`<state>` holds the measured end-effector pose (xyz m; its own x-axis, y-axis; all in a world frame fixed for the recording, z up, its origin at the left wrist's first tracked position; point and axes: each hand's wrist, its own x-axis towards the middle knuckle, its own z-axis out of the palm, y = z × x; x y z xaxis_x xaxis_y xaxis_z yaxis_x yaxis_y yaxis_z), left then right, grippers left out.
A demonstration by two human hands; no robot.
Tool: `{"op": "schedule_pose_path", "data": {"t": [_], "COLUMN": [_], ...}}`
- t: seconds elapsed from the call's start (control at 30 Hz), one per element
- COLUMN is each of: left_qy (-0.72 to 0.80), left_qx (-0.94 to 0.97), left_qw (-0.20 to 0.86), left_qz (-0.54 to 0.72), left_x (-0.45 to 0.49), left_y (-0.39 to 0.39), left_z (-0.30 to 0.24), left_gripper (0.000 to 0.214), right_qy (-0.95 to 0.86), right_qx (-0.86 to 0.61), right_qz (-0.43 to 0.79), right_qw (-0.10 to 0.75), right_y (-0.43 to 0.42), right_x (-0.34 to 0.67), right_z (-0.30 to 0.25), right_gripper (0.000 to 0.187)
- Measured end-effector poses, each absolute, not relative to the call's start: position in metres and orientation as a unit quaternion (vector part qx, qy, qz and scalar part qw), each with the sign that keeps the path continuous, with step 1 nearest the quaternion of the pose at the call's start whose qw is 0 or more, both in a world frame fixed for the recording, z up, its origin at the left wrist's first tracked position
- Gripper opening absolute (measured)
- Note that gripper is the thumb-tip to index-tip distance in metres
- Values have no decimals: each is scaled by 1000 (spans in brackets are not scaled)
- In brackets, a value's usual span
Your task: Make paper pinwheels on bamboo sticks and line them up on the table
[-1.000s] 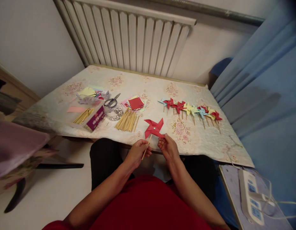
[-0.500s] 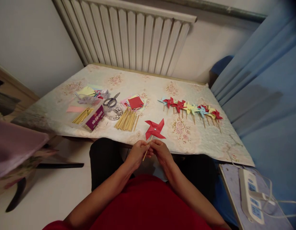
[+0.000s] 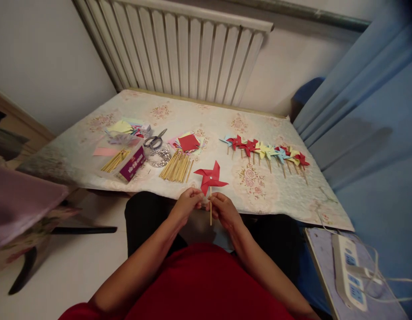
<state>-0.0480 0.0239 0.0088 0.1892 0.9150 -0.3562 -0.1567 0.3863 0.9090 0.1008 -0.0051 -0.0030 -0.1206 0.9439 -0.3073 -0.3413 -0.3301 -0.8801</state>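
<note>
A red paper pinwheel (image 3: 210,178) on a thin wooden stick faces up just over the table's front edge, with a small shiny pin at its centre. My right hand (image 3: 225,210) pinches the stick below the blades, and the stick's lower end sticks out beneath the fingers. Close by on the left, my left hand (image 3: 189,203) has its fingers curled together at the tip of the lower blade. Whether they grip that tip cannot be made out.
Bundled sticks (image 3: 175,166), stacked paper squares (image 3: 189,142), a tub of shiny pins (image 3: 158,156), scissors (image 3: 155,139) and a purple-labelled box (image 3: 131,165) lie left. Finished pinwheels (image 3: 250,147) line the right. A power strip (image 3: 349,271) rests on a side surface.
The pinwheel has turned and shifted slightly left, its stick now nearly upright. My left hand has come off the stick and moved a little left and up; my right hand keeps hold.
</note>
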Motion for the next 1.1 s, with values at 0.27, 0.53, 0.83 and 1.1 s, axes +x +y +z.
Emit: {"op": "schedule_pose_path", "data": {"t": [0.27, 0.53, 0.83, 1.1], "left_qy": [490, 500, 485, 455], "left_qx": [387, 385, 367, 363], "left_qw": [666, 658, 688, 705], "left_qz": [409, 411, 396, 405], "left_x": [-43, -42, -39, -34], "left_y": [30, 29, 27, 23], "left_z": [9, 7, 11, 15], "left_gripper": [27, 27, 19, 19], "right_qy": [-329, -333, -333, -344], "right_qx": [-450, -455, -448, -453], "right_qz": [683, 682, 686, 681], "right_qw": [472, 466, 467, 462], "right_y": [-6, -5, -6, -6], "right_x": [102, 101, 99, 99], "right_z": [-6, -10, -10, -12], "right_gripper": [22, 20, 17, 17]}}
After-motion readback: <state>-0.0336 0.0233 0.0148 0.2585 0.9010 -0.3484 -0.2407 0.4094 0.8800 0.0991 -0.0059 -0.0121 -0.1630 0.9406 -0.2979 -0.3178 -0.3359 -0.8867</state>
